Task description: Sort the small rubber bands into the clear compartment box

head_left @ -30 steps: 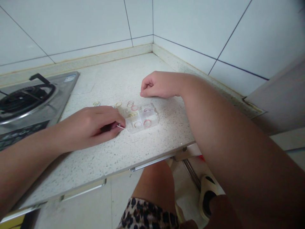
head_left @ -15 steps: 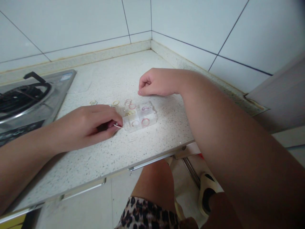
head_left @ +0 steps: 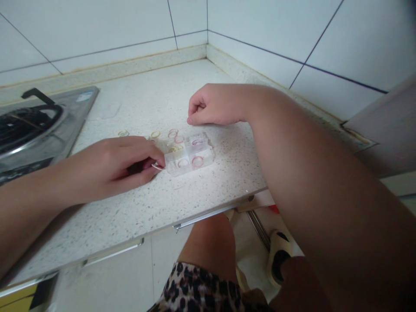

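My left hand (head_left: 130, 162) is closed, thumb and fingers pinching a thin white hair band (head_left: 157, 166) at the left end of a clear plastic box. This compartment box (head_left: 190, 171) lies on the counter and holds small coloured bands: yellow, purple, white and pink. My right hand (head_left: 211, 106) rests on the counter behind the box, fingers curled and thumb tip against them; whatever may be inside is hidden. Beyond the box lie loose bands: a yellow band (head_left: 156, 134), pinkish bands (head_left: 173, 132) and a few greenish-yellow bands (head_left: 123, 133).
A gas stove (head_left: 48, 115) is set into the speckled countertop (head_left: 156, 208) at left. A thin clear sheet (head_left: 105, 112) lies beside it. White tiled walls (head_left: 260, 26) meet at the back corner. Below the front edge are drawer handles (head_left: 198, 218) and my knee (head_left: 211, 242).
The view has tilted slightly, so everything sits a little higher in it. Both hands keep nearly the same pose, the left still pinching the white hair band.
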The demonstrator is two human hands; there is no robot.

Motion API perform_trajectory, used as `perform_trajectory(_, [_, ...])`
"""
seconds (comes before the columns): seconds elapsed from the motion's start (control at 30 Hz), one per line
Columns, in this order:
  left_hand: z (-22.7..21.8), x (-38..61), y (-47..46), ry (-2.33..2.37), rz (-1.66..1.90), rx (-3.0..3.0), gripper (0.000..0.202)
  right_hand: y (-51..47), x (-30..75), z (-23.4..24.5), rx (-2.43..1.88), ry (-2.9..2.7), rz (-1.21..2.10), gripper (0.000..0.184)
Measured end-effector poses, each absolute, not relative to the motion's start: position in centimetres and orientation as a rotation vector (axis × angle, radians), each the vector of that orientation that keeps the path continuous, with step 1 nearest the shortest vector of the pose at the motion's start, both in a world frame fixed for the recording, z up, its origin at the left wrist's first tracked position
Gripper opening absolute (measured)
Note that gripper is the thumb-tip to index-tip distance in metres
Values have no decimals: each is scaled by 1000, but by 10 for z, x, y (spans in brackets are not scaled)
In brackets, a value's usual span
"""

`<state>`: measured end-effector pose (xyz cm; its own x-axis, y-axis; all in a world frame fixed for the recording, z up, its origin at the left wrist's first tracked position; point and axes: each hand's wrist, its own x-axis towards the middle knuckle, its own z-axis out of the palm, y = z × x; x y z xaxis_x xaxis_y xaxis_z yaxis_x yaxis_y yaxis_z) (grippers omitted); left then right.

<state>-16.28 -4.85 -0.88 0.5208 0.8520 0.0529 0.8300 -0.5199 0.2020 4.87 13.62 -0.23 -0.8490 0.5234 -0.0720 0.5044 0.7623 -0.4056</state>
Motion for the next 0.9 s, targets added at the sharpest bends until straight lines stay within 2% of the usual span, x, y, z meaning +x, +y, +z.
perform_trajectory(0.6, [-11,-170,-45,1406,221,2676,14,129,48,3,-787,-2940,540,32])
perform_trajectory(0.9, [-13,-170,-45,1417,214,2705,15,132,49,2,-771,-2948,542,35])
